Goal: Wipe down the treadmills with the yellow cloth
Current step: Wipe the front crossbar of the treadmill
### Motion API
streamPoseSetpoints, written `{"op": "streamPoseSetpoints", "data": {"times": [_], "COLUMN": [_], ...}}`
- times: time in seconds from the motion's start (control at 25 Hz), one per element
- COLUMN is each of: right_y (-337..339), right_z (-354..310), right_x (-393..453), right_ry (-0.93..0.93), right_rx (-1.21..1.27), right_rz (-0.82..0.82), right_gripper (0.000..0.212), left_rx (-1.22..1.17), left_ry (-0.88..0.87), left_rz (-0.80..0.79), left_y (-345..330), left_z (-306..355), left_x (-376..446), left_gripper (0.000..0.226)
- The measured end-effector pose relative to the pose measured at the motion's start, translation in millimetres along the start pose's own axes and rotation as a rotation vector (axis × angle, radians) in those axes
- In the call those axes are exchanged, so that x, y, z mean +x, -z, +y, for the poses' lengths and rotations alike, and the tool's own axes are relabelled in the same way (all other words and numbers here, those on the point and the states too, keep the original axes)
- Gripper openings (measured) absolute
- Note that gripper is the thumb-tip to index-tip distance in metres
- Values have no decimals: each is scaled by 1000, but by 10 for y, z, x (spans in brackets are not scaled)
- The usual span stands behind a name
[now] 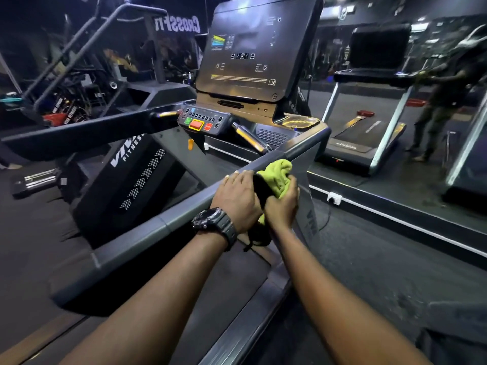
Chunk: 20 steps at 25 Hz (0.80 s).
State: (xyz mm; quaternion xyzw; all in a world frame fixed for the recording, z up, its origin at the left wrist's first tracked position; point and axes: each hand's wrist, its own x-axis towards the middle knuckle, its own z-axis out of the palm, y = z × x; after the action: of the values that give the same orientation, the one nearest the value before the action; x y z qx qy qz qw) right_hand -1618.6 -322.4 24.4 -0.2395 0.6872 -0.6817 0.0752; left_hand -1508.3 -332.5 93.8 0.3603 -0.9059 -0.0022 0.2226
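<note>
While both hands meet on the near right handrail (184,206) of the closest treadmill (147,180), the yellow cloth (276,177) sits bunched against that rail, just short of the corner where it turns toward the console (203,119). Right hand (282,206) has its grip closed round the cloth, fingers wrapped, with a dark strap or second dark fabric (261,191) caught between the two hands; can't tell exactly what it is. Left hand (237,198), with a wristwatch (213,222) on the wrist, lies over the rail beside the cloth, fingers curving over the top edge; looks like bracing, not gripping the cloth.

Progress, judged from this view only: work is on the right side rail of this one machine. No visible wet streaks or clean/dirty contrast, so what is already wiped can't be read. Probably left on this unit: the far corner of the rail, the button panel, the big screen (253,48), the left handrail (79,133), maybe the belt deck at near bottom.

A second treadmill (369,114) stands far right, and a person (442,101) stands by it. Task says treadmills, plural, so likely early-to-middle, with plenty left.
</note>
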Motion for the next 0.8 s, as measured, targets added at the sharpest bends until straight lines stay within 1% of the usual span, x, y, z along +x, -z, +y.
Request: {"op": "streamPoseSetpoints", "data": {"times": [0.04, 0.08, 0.16, 0.2, 0.28, 0.32, 0.4, 0.44, 0.52, 0.6, 0.64, 0.72, 0.8], "right_y": [20, 14, -25, -52, -68, -96, -133, -175, -259, -316, -338, -421, -482], "right_z": [-89, -125, -164, -196, -281, -249, -239, -232, -233, -429, -563, -781, -911], "right_x": [58, 43, -277, -494, -949, -1154, -1580, -1822, -2241, -2637, -2782, -3000, -3257], "right_ry": [-54, -65, -13, -10, -34, -11, -50, -80, -91, -13, 17, 3, -19], "right_rx": [-32, -57, -115, -104, -21, 11, -11, -59, -93, -94, -100, -103, -159], "right_rz": [6, 2, -41, -61, -50, -47, -62, -62, -40, 13, 26, 37, 55], "right_gripper": [67, 68, 60, 58, 67, 61, 33, 30, 39, 39, 39, 44, 57], "left_rx": [-13, -20, -67, -120, -237, -278, -281, -251, -191, -162, -174, -238, -280], "left_ry": [-9, -20, -12, 20, 108, 145, 146, 105, 6, -96, -136, -200, -242], "left_rz": [-2, -8, -16, -21, -30, -47, -105, -154, -221, -248, -257, -289, -339], "left_y": [39, 82, 159, 190, 305, 382, 583, 713, 952, 1104, 1143, 1216, 1331], "left_z": [-14, -31, -74, -101, -160, -184, -221, -277, -437, -731, -887, -1186, -1423], "left_x": [-26, -63, -135, -165, -249, -306, -453, -583, -842, -1090, -1213, -1409, -1581], "left_gripper": [36, 32, 27, 27, 31, 34, 38, 40, 42, 41, 40, 39, 42]}}
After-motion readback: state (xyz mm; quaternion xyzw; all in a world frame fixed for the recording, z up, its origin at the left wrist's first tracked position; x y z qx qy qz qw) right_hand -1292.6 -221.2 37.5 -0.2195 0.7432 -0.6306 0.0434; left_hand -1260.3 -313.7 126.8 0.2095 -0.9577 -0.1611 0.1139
